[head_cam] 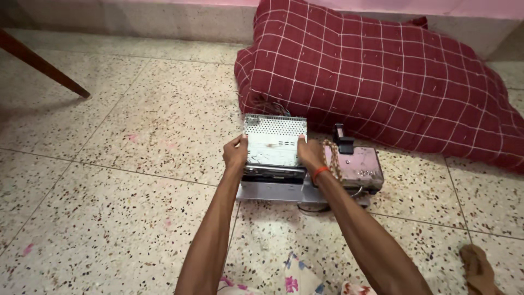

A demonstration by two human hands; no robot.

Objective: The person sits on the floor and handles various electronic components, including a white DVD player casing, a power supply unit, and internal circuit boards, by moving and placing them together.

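1. The left hand (236,153) and right hand (310,153) clasp the opposite sides of a perforated metal box (273,143), fingers closed on its edges.
2. The box sits on a grey metal unit (273,191) on the speckled floor (109,207), just in front of a red checked pillow (382,76).
3. A pinkish metal unit (361,168) lies just beside it.
4. This looks like lifting or seating the box; a level, even two-sided pull seems needed.

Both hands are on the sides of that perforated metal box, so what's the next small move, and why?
Probably lift the metal box straight up a little: the left hand and right hand already clamp its opposite sides, and it sits stacked on a flat metal unit beside a pinkish device.
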